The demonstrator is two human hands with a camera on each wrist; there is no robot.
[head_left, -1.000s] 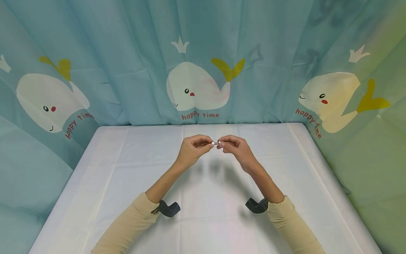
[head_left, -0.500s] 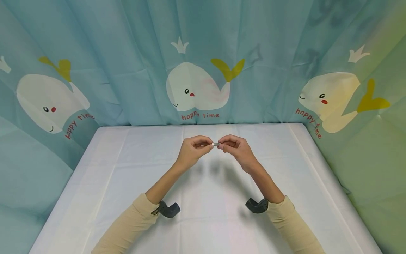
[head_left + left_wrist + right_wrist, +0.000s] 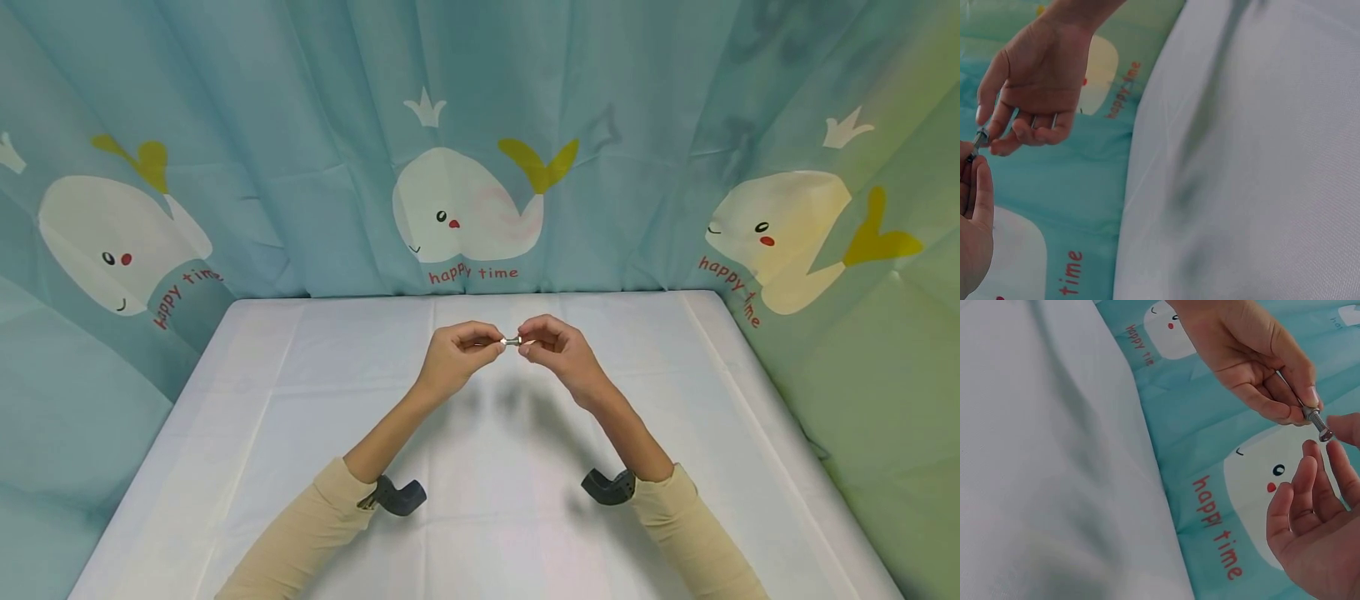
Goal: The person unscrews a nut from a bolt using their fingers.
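Observation:
A small metal bolt (image 3: 512,340) with a nut on it hangs in the air above the far middle of the white table (image 3: 300,400). My left hand (image 3: 497,343) pinches its left end between thumb and fingertips. My right hand (image 3: 525,343) pinches the right end, where the nut sits. In the right wrist view the left hand (image 3: 1304,409) grips the bolt (image 3: 1316,419) from above, and the right hand (image 3: 1329,447) has its fingers loosely around the nut end. In the left wrist view the bolt (image 3: 979,139) shows between the right hand (image 3: 985,134) and the left hand (image 3: 972,165).
A teal curtain (image 3: 465,100) printed with white whales encloses the table at the back and on both sides. Dark wrist cameras (image 3: 397,493) (image 3: 607,486) sit under both cream sleeves. The tabletop carries no loose objects in view.
The right hand's fingers have shifted slightly on the bolt's end and its knuckles have risen a little. The left hand and the bolt stay where they were.

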